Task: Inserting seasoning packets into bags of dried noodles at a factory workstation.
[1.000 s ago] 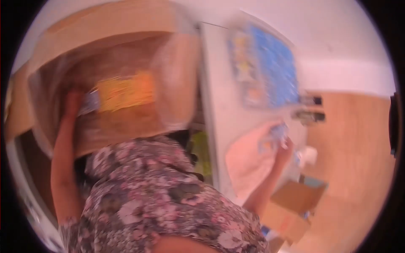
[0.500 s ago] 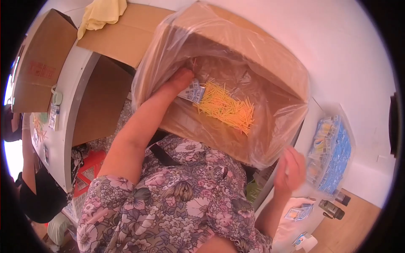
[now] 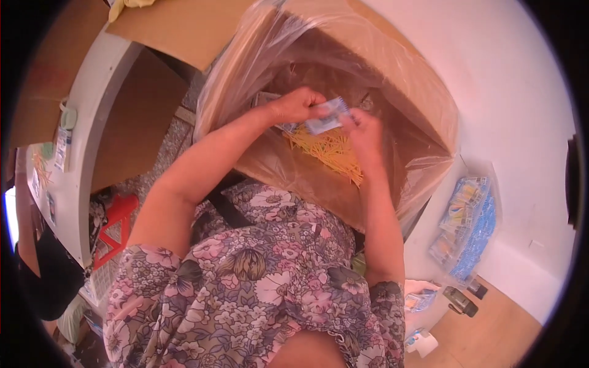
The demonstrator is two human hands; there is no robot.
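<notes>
A small blue-and-white sachet [image 3: 327, 118] is stretched between my two hands over a cardboard box [image 3: 383, 46] lined with clear plastic. My left hand [image 3: 297, 105] pinches its left end. At its right end, my right hand [image 3: 366, 132] grips the edge, slightly blurred. Below the sachet lies a pile of thin yellow-orange sticks [image 3: 325, 152], partly covered by my hands. More printed packets [image 3: 265, 99] rest in the box beside my left wrist, mostly hidden.
To the right, a clear bag [image 3: 466, 227] of blue-and-white packets lies on the white surface. Near it is a dark bottle [image 3: 460, 302]. A white-topped table [image 3: 98, 92] and a red stool [image 3: 116, 224] stand left, with another person's arm [image 3: 26, 227] beyond.
My right hand has come from outside the box to the sachet. My left hand has lifted and moved right, bringing a sachet up from beside the sticks. The view has shifted slightly.
</notes>
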